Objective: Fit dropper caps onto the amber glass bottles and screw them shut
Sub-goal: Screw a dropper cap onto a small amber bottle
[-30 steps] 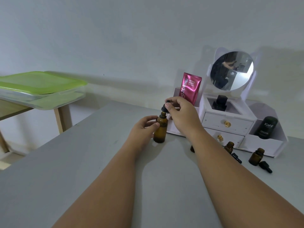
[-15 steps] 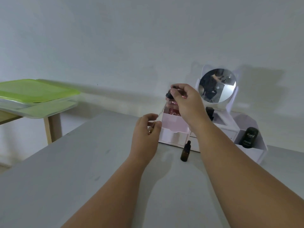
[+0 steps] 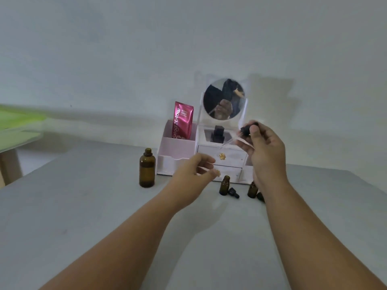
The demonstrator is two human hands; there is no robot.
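- R hand (image 3: 265, 151) pinches black dropper cap (image 3: 247, 129) w/ glass pipette, raised in front of white organiser (image 3: 222, 158).
- L hand (image 3: 195, 170) loosely curled, holds nothing.
- Big amber bottle (image 3: 147, 168) upright, uncapped, left on table (image 3: 83, 206).
- 2 small bottles (image 3: 224, 185) uncapped nr organiser, loose caps (image 3: 233, 192) beside.

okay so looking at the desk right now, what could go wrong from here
The right hand holds a dropper cap in the air, with its thin glass pipette exposed; it could knock the organizer and snap. The left hand, open, hovers near the small uncapped bottles and could tip one.
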